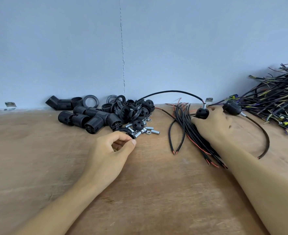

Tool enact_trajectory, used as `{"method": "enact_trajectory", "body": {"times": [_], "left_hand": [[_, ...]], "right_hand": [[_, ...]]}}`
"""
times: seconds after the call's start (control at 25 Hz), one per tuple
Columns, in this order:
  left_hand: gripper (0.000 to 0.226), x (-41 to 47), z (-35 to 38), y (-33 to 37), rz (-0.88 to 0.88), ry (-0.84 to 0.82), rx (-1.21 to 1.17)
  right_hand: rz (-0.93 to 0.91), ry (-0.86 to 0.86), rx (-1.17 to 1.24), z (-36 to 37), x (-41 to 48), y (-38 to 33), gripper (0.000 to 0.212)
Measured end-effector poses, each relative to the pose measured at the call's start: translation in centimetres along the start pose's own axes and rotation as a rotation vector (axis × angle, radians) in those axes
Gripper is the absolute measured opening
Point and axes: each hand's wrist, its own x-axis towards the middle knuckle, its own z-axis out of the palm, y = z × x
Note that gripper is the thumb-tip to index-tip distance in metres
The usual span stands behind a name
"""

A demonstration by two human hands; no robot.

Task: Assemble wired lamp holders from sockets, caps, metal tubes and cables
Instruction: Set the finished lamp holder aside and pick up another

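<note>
Left hand (pixel 109 153): fingers curled, seemingly pinching black cap (pixel 127 132) by its rim, beside metal tubes (pixel 148 130), mid-counter towards back edge. Cap is probably light rigid plastic, so grip the rim. Tubes look slick and likely roll. Right hand (pixel 214 124) rests on floppy cables (pixel 190 133); can't tell its grip.

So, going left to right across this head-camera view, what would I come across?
A metal bracket, pile of black sockets, loose metal tubes, bundle of black cables, wired cap, tangled wire heap.
</note>
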Motion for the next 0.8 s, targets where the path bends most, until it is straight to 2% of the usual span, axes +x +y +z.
{"method": "enact_trajectory", "body": {"times": [0.08, 0.16, 0.24, 0.32, 0.4, 0.52, 0.56, 0.72, 0.8], "left_hand": [[0.018, 0.0, 0.0, 0.0, 0.006, -0.003, 0.001], [0.018, 0.0, 0.1, 0.0, 0.004, -0.003, -0.005], [0.019, 0.0, 0.1, -0.1, -0.004, -0.003, -0.007], [0.018, 0.0, 0.0, -0.1, -0.007, -0.008, -0.01], [0.017, 0.0, 0.1, -0.1, -0.001, -0.016, -0.011], [0.018, -0.1, 0.1, 0.1, 0.006, -0.019, -0.002], [0.018, -0.1, 0.1, 0.1, 0.005, -0.018, 0.002], [0.02, -0.1, 0.1, 0.2, 0.002, -0.021, 0.004], [0.019, -0.1, 0.1, 0.2, 0.002, -0.017, 0.005]], "right_hand": [[-0.163, 0.194, 0.029, 0.1, -1.1, -0.6, 0.055], [-0.342, 0.313, 0.082, 0.2, -2.5, -1.4, 0.037], [-0.433, 0.158, 0.139, 0.9, -3.6, -2.1, 0.016], [-0.46, -0.067, 0.163, 1.6, -4.1, -2.3, 0.01], [-0.425, -0.174, 0.18, 1.7, -3.5, -2.1, 0.03], [-0.269, -0.176, 0.284, 1.0, -2.0, -1.7, 0.065], [-0.222, -0.16, 0.323, 0.9, -1.6, -1.5, 0.067], [-0.047, -0.094, 0.655, 0.6, -0.6, -1.3, 0.05], [0.012, -0.113, 0.889, -0.4, 0.4, -1.2, 0.054]]}}
